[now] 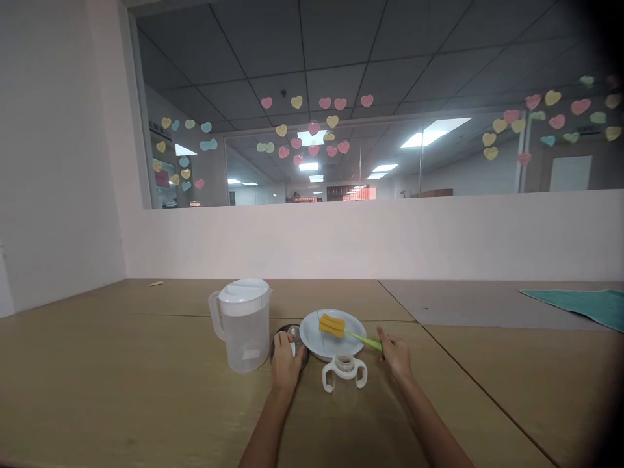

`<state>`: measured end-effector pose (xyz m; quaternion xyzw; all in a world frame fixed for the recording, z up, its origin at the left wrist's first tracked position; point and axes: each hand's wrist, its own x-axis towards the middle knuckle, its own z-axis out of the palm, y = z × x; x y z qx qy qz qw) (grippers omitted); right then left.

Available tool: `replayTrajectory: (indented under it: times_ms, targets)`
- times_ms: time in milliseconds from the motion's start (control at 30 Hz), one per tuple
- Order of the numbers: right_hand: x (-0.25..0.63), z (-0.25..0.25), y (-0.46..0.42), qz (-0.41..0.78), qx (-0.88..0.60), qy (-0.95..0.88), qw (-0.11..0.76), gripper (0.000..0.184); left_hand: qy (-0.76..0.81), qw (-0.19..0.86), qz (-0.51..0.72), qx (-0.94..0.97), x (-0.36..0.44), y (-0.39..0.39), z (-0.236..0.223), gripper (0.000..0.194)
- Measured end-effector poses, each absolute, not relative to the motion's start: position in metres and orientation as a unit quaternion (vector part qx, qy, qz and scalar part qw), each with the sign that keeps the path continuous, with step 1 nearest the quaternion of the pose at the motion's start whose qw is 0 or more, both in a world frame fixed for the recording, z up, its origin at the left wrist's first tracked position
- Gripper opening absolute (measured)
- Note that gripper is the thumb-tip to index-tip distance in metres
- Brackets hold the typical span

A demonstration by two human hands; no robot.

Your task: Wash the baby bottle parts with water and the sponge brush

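My right hand [396,354] is closed around the light green handle of a yellow sponge brush [332,325]. The sponge head rests on or just over a white plate [358,323]. My left hand [286,364] reaches over a dark round dish [273,356] holding small clear parts [293,332]. Its thumb and fingers close around something small and whitish, mostly hidden by the hand. Between my hands, in front of the plate, stands a clear baby bottle [345,387] with white double handles and an open neck.
A translucent pitcher [247,338] with a white lid stands left of the dish. A teal cloth [580,304] lies at the far right. Behind the table are a low white wall [341,244] and a window with heart-shaped notes. A small flat scrap [156,283] lies at the back left.
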<state>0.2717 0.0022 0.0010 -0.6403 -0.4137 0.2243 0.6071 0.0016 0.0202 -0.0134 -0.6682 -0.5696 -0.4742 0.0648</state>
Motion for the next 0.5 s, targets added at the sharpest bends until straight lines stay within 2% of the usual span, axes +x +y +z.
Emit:
replayTrajectory:
  times_ms: [333,500]
  targets:
    - [0.2726,0.0028,0.0017,0.215,-0.649,-0.427,0.591,0.058,-0.609,0.071,-0.439,-0.657,0.0005,0.0153,-0.0067,0.021]
    - [0.2721,0.0024,0.001,0.211,-0.645,-0.426,0.599,0.057,-0.592,0.048,-0.444,-0.671,-0.0009,0.013,-0.004,0.018]
